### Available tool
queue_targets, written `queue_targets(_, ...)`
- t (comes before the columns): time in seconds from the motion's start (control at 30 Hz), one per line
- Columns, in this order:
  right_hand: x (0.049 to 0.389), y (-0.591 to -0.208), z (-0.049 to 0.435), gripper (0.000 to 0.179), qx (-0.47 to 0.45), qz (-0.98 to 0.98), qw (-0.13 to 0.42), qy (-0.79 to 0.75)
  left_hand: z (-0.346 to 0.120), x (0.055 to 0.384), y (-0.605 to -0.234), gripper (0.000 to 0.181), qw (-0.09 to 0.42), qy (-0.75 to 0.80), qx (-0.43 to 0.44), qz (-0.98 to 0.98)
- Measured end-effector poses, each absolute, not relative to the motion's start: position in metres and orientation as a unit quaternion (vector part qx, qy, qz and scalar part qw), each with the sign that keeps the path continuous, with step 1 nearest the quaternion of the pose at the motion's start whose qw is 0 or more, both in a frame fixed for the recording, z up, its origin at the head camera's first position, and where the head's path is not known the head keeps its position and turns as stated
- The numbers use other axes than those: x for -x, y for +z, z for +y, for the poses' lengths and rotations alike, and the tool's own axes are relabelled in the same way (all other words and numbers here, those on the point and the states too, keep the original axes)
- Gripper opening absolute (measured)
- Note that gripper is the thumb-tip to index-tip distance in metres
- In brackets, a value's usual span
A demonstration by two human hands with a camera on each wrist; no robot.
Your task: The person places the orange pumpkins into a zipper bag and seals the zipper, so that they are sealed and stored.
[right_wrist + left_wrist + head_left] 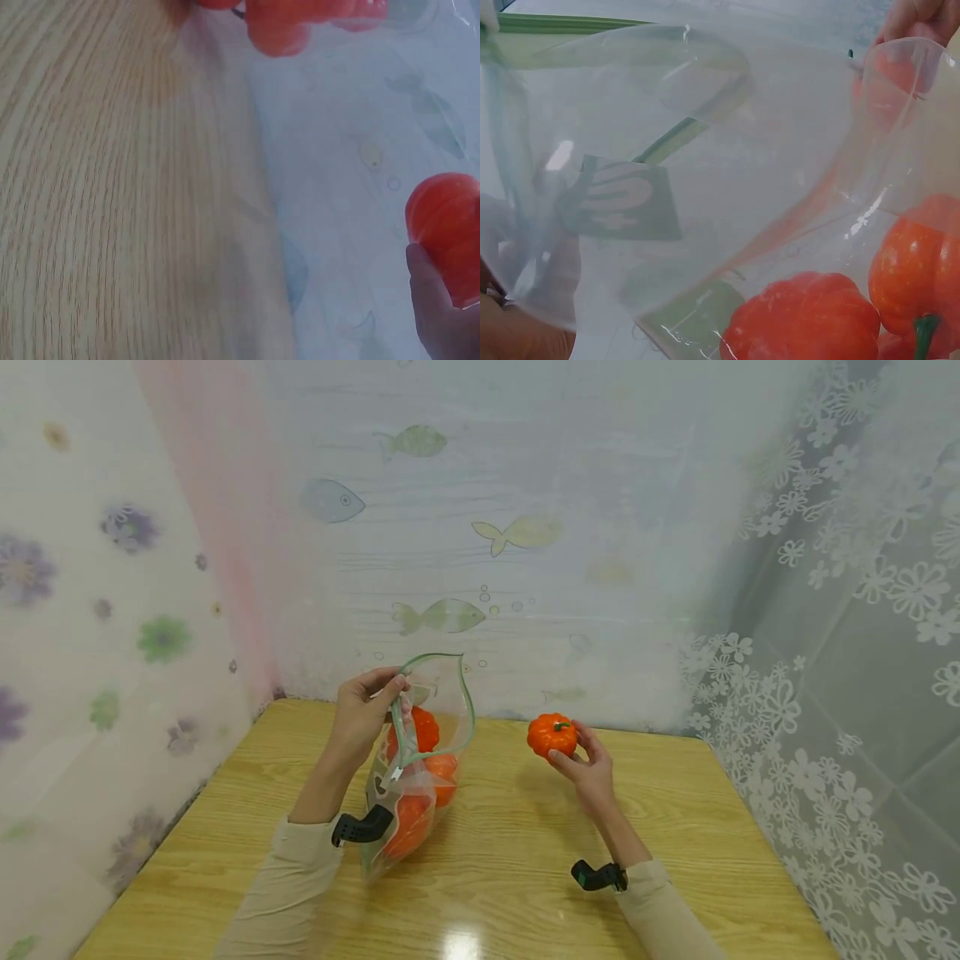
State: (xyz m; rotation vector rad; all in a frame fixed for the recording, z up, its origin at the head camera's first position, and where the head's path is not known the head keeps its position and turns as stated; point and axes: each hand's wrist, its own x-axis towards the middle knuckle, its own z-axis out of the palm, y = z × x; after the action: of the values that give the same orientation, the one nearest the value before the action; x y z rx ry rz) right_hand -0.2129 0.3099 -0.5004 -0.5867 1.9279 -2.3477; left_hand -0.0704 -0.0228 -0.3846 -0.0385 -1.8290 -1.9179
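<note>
A clear zip bag point(450, 693) with a green seal gapes at the top, its zip slider near the front of the mouth. Pinched at its left rim by my left hand point(362, 710), it holds several orange mini pumpkins, one of them point(802, 319) low in the left wrist view. To the right, above the table, my right hand point(596, 772) grips another orange pumpkin point(551, 735) with a green stem, thumb in front and fingers behind. That pumpkin point(446, 232) also shows at the right edge of the right wrist view, apart from the bag.
The wooden table point(510, 877) has its back edge against a fish-print curtain point(585, 635). Flowered curtains point(810, 760) hang along the right and left sides. A dark camera mount point(363, 825) on the left wrist sits close to the bag.
</note>
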Motion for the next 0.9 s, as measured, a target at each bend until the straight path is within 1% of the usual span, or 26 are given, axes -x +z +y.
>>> queue_targets(0.47, 0.168, -0.462, 0.284, 0.07, 0.246, 0.577, 0.081, -0.775, -0.025, 0.073, -0.384, 0.031, 0.244, -0.699, 0.015, -0.672)
queue_targets(0.67, 0.148, -0.443, 0.273, 0.072, 0.285, 0.563, 0.085, -0.771, -0.025, 0.074, -0.384, 0.031, 0.24, -0.699, 0.01, -0.673)
queue_targets(0.9, 0.137, -0.42, 0.26, 0.073, 0.323, 0.55, 0.09, -0.765, -0.025, 0.076, -0.383, 0.032, 0.24, -0.701, 0.009, -0.672)
